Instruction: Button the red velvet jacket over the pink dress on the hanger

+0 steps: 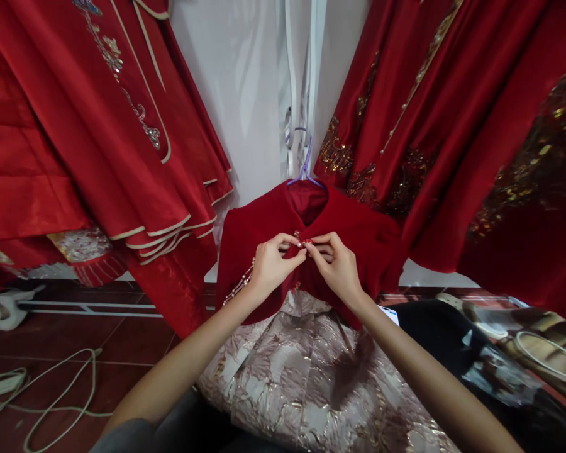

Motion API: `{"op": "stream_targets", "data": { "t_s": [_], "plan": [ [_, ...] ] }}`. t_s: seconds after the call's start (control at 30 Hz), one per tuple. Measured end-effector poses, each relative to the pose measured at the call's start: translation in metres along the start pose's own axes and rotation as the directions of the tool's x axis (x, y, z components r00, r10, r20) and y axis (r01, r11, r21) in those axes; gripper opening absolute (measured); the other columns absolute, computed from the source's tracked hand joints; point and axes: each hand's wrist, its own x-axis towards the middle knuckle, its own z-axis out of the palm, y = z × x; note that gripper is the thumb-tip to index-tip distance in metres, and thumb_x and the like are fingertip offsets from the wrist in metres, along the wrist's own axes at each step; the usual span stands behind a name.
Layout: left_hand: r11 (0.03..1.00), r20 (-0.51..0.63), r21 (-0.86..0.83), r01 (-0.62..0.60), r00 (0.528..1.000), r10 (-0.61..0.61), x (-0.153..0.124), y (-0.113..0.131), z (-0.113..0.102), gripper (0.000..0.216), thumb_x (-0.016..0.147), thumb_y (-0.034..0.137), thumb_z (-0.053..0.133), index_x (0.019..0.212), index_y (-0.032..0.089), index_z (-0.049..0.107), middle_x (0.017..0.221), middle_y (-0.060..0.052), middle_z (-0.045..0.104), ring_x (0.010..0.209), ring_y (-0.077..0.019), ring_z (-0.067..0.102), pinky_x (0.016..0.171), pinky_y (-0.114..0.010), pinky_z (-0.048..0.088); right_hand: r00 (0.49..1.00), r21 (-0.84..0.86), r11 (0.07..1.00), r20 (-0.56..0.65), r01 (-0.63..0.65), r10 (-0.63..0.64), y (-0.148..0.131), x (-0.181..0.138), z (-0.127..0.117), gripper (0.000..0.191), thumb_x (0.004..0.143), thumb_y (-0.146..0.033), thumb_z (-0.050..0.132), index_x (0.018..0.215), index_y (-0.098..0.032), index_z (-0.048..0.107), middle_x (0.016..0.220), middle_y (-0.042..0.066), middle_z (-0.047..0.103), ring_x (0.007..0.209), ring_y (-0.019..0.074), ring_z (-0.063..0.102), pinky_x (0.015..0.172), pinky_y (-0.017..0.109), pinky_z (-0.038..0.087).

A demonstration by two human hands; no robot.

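A short red jacket (259, 217) hangs from a purple hanger (305, 173), its front facing me. My left hand (276, 264) pinches a small shiny button (299, 244) at the jacket's front edge. From the other side, my right hand (336, 264) pinches the opposite front edge at the same button, thumb and fingertips pressed together. The fingertips of both hands nearly touch and partly hide the button. Strings of beads (240, 283) hang on the jacket beside my left wrist. Below the jacket spreads a pale pink brocade skirt (302, 365) with a metallic sheen.
Red embroidered garments (170, 170) hang at the left, and more with gold sequins (434, 145) at the right. A white cable (92, 377) loops over the dark red tiles. At right lie a black item (429, 333) and a clear plastic bag (500, 374).
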Motion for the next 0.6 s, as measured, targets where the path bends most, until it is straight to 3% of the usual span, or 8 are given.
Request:
{"op": "stream_targets", "data": {
  "t_s": [0.6],
  "plan": [
    [0.948,0.094,0.236,-0.213,0.976,0.195,0.003,0.012,-0.001,0.012,0.080,0.021,0.061,0.089,0.017,0.067,0.086,-0.004,0.074,0.074,-0.0161,0.070,0.072,-0.027,0.057,0.990,0.113,0.984,0.045,-0.139,0.135,0.007,0.015,-0.011,0.034,0.068,-0.041,0.076,0.084,-0.019,0.057,0.085,0.003,0.065,0.076,0.0165,0.067,0.068,0.027,0.056]
  ]
}}
